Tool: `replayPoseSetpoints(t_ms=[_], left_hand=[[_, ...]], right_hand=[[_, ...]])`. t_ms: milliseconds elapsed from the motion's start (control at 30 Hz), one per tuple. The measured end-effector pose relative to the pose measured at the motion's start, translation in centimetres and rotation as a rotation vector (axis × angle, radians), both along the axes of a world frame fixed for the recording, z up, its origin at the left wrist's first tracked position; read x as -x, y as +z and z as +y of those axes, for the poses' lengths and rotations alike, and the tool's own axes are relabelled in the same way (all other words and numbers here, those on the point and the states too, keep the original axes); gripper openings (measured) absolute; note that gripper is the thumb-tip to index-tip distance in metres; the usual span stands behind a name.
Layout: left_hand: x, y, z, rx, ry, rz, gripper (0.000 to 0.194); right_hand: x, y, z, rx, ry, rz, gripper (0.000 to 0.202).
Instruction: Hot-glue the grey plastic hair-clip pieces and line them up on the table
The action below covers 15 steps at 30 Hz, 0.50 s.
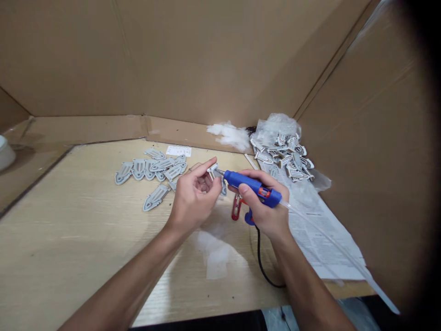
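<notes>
My right hand (pixel 265 197) is wrapped round a blue hot glue gun (pixel 243 181), and a long clear glue stick (pixel 341 248) runs out of its back end. Pinched between the thumb and fingers of my left hand (pixel 198 191) is a small grey-and-white plastic part (pixel 212 170). The gun's metal nozzle is at this part; whether it touches cannot be made out. Left of my left hand lie several flat grey pointed plastic pieces (pixel 156 196). A small red tool (pixel 236 207) lies on the table just below the gun.
Several grey-and-white parts (pixel 292 158) are heaped at the right on paper sheets (pixel 320 230), beside a clear plastic bag (pixel 277 124). White fluff (pixel 229 135) lies by the back cardboard wall (pixel 206 59). A black cord (pixel 260 257) hangs from the gun. A white label (pixel 178 151) lies behind the grey pieces.
</notes>
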<state>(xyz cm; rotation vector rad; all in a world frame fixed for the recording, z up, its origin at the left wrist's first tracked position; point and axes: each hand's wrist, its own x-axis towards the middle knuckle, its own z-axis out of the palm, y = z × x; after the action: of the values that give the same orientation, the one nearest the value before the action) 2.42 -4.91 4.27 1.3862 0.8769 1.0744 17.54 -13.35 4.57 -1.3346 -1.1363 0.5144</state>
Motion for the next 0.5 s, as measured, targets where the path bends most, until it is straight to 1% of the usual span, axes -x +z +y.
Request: replayPoseSetpoints(t_ms=[233, 367, 500], left_hand=[[-0.1, 0.9, -0.2, 0.121, -0.014, -0.107, 0.066], [-0.2, 1.3, -0.3, 0.171, -0.03, -0.157, 0.067], [-0.2, 1.4, -0.3, 0.173, -0.034, -0.174, 0.067]], right_hand=[[1.0, 0.3, -0.2, -0.049, -0.124, -0.194, 0.026], [1.3, 0.2, 0.0, -0.076, -0.158, -0.217, 0.026], [1.5, 0.2, 0.1, -0.095, -0.154, -0.209, 0.026]])
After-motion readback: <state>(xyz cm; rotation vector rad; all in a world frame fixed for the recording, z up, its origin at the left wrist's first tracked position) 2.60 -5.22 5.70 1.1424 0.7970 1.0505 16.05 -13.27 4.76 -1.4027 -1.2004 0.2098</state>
